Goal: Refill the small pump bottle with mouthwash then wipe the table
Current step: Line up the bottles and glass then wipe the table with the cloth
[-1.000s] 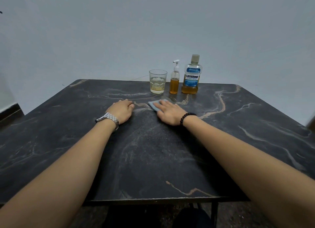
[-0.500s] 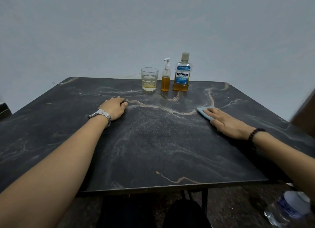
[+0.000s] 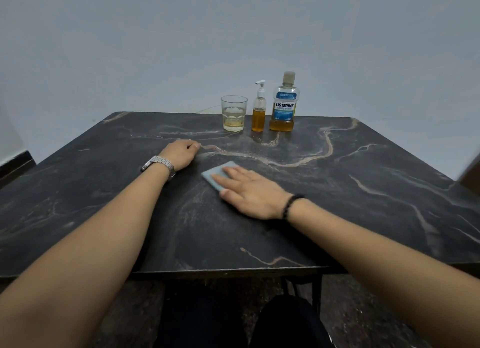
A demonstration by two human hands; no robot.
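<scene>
A small pump bottle (image 3: 259, 113) with amber liquid stands at the table's far edge, its white pump on top. To its right stands the capped Listerine mouthwash bottle (image 3: 285, 106), with amber liquid low in it. My right hand (image 3: 249, 191) lies flat, fingers spread, pressing a light blue cloth (image 3: 217, 174) onto the dark marbled table (image 3: 363, 191) near its middle. My left hand (image 3: 180, 154), with a metal watch on the wrist, rests curled on the table to the left of the cloth, holding nothing.
A clear glass (image 3: 233, 113) with a little pale liquid stands left of the pump bottle. A plain wall rises behind the table. The near table edge (image 3: 233, 269) runs above my dark-clad legs.
My right hand slid the cloth from the middle out to the right side, then back to the middle and nearer to me. My left hand stayed in place.
</scene>
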